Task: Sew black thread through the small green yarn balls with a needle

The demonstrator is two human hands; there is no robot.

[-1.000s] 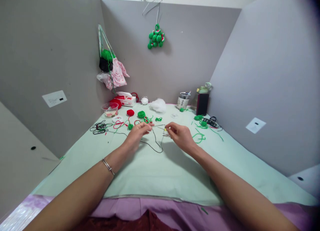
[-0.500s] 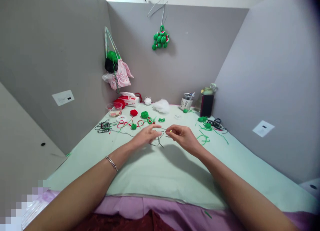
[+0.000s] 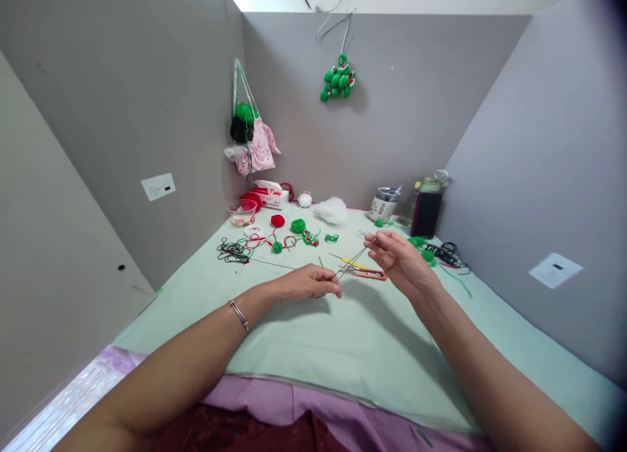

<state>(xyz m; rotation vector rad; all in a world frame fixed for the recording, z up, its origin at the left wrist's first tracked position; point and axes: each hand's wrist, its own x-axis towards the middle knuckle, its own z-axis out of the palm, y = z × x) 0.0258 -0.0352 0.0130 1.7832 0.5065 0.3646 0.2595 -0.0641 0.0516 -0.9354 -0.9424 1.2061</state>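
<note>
My left hand [image 3: 316, 282] is closed on dark yarn [image 3: 274, 264], low over the middle of the table. From that hand the yarn trails left to a loose dark tangle [image 3: 234, 250]. Several dark strands stretch from it up to my right hand [image 3: 394, 256], whose thumb and fingertips pinch them. Beneath the strands lie a yellow-handled crochet hook [image 3: 353, 263] and orange thread snips [image 3: 375, 274]. Small green crocheted pieces [image 3: 332, 238] rest beyond my hands.
Red yarn [image 3: 277, 221] and green yarn balls [image 3: 298, 226] sit farther back, near white stuffing [image 3: 331, 211] and a tissue box [image 3: 269, 196]. A clear bowl [image 3: 241, 211] stands at left. A pen tin [image 3: 383, 204] and a dark phone [image 3: 425, 213] stand at back right. Grey partitions enclose the table.
My hands have moved apart, the right one up and rightward, drawing the dark strands out between them. My left hand has closed on the yarn. The view has swung left.
</note>
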